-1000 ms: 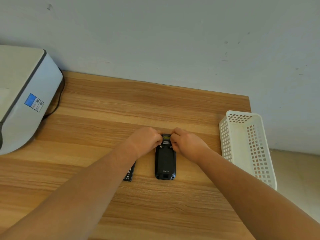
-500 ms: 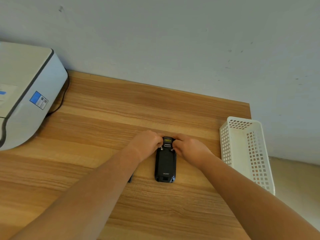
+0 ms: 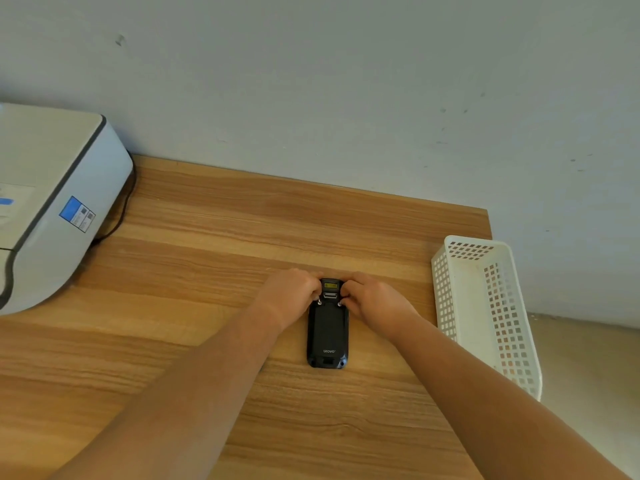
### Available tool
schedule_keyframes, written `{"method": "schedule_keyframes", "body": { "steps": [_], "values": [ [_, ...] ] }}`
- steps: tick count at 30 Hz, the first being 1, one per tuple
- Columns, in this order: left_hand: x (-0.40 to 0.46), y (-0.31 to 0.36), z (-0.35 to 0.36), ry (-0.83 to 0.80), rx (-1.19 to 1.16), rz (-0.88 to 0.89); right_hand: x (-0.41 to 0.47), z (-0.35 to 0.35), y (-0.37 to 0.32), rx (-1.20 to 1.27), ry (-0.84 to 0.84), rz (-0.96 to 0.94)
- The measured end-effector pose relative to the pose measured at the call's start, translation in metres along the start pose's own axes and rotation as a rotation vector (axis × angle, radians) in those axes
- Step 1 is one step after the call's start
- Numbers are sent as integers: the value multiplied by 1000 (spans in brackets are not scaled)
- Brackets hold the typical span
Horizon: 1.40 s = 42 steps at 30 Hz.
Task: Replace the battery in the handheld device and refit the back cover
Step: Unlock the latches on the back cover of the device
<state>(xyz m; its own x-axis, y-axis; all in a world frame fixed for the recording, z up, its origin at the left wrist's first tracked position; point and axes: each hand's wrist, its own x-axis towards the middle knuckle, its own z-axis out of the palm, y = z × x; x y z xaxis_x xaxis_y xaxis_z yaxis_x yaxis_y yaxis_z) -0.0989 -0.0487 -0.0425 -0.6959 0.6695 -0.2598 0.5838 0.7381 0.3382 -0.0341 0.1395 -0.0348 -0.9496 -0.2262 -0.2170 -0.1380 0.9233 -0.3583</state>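
White printer [image 3: 52,202] sits at the far left of the wooden table [image 3: 242,237], against the wall [image 3: 346,81]. Blue label [image 3: 77,213] on its slanted front side. Black cable [image 3: 121,213] runs down behind its right edge onto the table.

Left forearm comes in from the bottom left, crossing the table diagonally. Left hand [image 3: 294,294] has its fingers curled in, pinching at the top-left corner of the handheld device [image 3: 327,332], fingertips right by the small silver screw point on that side. What exactly the fingertips grip is too small to tell, but they are on the device.

Handheld device lies flat, face down, mid-table, long axis pointing away from the person. Black back cover [image 3: 327,329] is on it, with small light lettering near the lower end. A small yellowish window shows at the top end, between the two hands.

Right hand [image 3: 372,299] mirrors the left: fingers curled, pinching at the top-right corner of the device, by the other screw point. Right forearm runs off to the bottom right.

White perforated plastic basket [image 3: 450,306] stands at the right table edge, well apart from the device, near the right forearm. Its near end sticks out past the table edge. Beige floor [image 3: 588,375] beyond it.
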Motion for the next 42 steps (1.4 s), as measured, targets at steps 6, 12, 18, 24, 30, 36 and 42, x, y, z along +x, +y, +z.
{"method": "schedule_keyframes", "body": {
  "steps": [6, 12, 18, 24, 30, 36, 42],
  "values": [
    [0, 6, 0, -5, 18, -49, 0, 1, -3, -2, -14, 36],
    [-1, 10, -4, -31, 17, -89, 1, 2, -9, 14, -8, 109],
    [-21, 17, -5, 18, -124, -120, -7, 4, -18, 184, 46, 267],
    [-61, 18, 0, 48, -129, -189, -21, 7, -26, 234, 103, 326],
    [-88, 29, 18, -60, 20, -272, -20, 11, -45, 233, 93, 340],
    [-90, 42, 30, -31, -4, -312, -14, 13, -55, 199, -12, 419],
    [-88, 44, 32, -43, -2, -317, -6, 11, -63, 215, -40, 487]
  ]
}}
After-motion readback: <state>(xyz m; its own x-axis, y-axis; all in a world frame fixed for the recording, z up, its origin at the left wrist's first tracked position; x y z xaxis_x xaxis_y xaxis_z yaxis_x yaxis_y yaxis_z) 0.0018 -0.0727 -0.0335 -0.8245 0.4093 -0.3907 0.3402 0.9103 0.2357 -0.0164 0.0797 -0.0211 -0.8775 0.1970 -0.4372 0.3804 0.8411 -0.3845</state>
